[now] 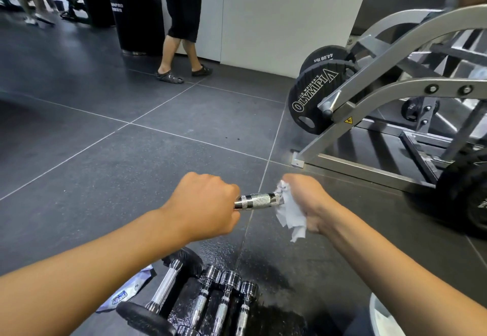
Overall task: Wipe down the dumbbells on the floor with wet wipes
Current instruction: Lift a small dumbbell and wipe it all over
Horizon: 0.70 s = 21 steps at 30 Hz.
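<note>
I hold a chrome knurled dumbbell handle (257, 201) level above the floor. My left hand (208, 204) is clenched around its left end. My right hand (307, 201) grips its right end through a crumpled white wet wipe (291, 213), whose loose corners hang below the fist. Both ends of the bar are hidden inside my fists. Below my arms, several dumbbells (210, 301) with black heads and chrome handles lie side by side on the dark floor. A wet wipes pack (126, 292) lies just left of them.
A silver machine frame (374, 114) loaded with black weight plates (316, 96) stands at right. A person in black shorts and sandals (181, 33) walks at the back near a white counter (287, 19). A black bin (137, 14) stands far left. A white container edge (379, 317) shows bottom right.
</note>
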Motion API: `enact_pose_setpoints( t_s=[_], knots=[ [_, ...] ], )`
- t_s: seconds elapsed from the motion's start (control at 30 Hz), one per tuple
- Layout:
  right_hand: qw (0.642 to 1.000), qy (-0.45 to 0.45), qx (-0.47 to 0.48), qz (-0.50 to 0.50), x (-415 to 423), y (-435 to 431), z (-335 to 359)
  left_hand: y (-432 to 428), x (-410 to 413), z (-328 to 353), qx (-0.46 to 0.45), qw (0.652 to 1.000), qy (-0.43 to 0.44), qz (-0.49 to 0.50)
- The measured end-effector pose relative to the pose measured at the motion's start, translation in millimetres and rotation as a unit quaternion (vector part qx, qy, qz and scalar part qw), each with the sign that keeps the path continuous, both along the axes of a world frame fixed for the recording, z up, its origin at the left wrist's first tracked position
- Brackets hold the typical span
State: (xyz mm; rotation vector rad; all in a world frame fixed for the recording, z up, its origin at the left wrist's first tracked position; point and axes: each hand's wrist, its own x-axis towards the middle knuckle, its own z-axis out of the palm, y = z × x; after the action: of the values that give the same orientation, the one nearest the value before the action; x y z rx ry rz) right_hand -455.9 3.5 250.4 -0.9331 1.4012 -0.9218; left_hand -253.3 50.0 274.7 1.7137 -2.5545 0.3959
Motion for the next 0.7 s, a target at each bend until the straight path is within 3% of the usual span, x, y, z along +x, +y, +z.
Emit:
enact_pose_setpoints(
  t_s=[0.03,0.1,0.17,0.23,0.37,0.63,0.7],
  knots=[
    [1.0,-0.014,-0.018,-0.012,1,1,0,1,-1,-2,0.019,0.999,0.038,0.006],
    [0.993,-0.052,-0.09,-0.049,7,-2,4,2,-5,-6,0.148,0.96,0.235,0.032],
    [0.974,-0.164,-0.139,-0.072,16,-7,11,3,-12,-8,0.294,0.856,0.424,0.039],
    [0.947,-0.287,-0.132,-0.06,24,-7,19,5,-18,-11,0.361,0.771,0.524,0.031],
    [0.926,-0.367,-0.068,-0.057,28,-7,17,8,-23,-18,0.426,0.671,0.607,0.034],
    [0.903,-0.424,-0.037,-0.052,50,4,25,11,-25,-27,0.571,0.443,0.691,-0.007],
    [0.906,-0.423,-0.015,-0.026,54,9,23,11,-23,-27,0.589,0.417,0.692,-0.032]
  ],
)
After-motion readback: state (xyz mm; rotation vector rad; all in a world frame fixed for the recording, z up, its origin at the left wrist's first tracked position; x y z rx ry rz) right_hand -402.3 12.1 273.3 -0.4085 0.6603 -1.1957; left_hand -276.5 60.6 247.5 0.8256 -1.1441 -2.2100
